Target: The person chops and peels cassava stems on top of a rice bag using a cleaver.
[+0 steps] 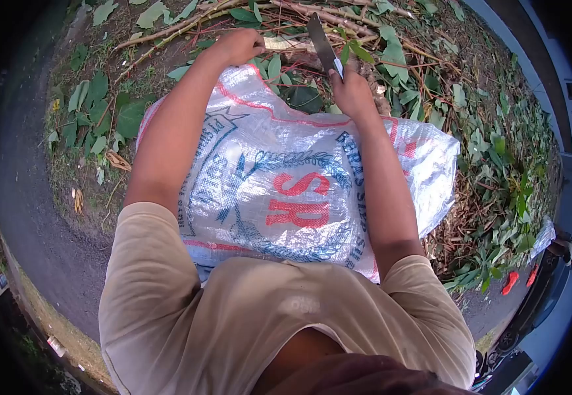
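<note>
My right hand (353, 94) is closed round the pale handle of a large knife (323, 45), its broad dark blade pointing up and away from me. At the far edge of the sack, my left hand (238, 46) has its fingers curled at the near end of a pale, peeled length of wood (283, 45). The wood lies between the two hands, with the blade close to its right end. A white woven sack (233, 191) with red and blue printing is spread over my lap beneath both forearms.
Cut branches (187, 27) and green leaves (130, 118) litter the ground ahead and to both sides. A leaf heap (496, 191) lies at the right, near red footwear (510, 283). Asphalt (29, 164) runs along the left; a dark car (537, 299) stands at the lower right.
</note>
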Demonstrator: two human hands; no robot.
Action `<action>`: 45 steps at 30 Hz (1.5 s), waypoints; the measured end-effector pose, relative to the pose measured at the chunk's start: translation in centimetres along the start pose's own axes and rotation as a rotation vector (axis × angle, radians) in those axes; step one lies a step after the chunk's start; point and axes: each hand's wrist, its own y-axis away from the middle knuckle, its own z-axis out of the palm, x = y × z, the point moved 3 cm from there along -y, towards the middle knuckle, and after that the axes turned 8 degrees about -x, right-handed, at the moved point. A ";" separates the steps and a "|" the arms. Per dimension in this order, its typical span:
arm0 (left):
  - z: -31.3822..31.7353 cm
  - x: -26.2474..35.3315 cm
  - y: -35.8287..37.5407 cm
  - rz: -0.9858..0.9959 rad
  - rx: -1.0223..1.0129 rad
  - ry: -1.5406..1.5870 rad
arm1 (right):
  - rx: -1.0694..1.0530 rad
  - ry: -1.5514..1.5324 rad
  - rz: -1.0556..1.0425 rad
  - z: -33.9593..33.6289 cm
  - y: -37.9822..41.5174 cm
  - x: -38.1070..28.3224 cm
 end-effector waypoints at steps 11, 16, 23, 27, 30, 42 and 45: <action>4.4 3.7 -2.5 0.229 0.304 0.078 | 0.118 0.009 -0.102 -0.7 1.2 -3.1; 3.6 2.5 -1.8 0.114 0.166 -0.018 | -0.091 0.043 -0.010 1.5 0.2 -0.4; 1.8 1.3 -1.4 0.059 -0.018 0.075 | -0.077 -0.029 0.054 0.1 0.8 -0.8; 1.5 2.9 -1.5 0.146 0.198 0.040 | -0.026 -0.142 0.054 0.0 0.6 0.0; 1.5 4.3 -1.9 0.127 0.197 0.037 | 0.037 -0.187 0.065 -1.3 0.9 -0.7; 1.3 4.5 -2.0 0.135 0.149 -0.067 | -0.087 -0.106 0.024 0.0 0.8 -1.1; 1.1 3.6 -1.0 -0.049 0.084 -0.352 | -0.160 -0.063 0.057 -0.2 0.8 -1.0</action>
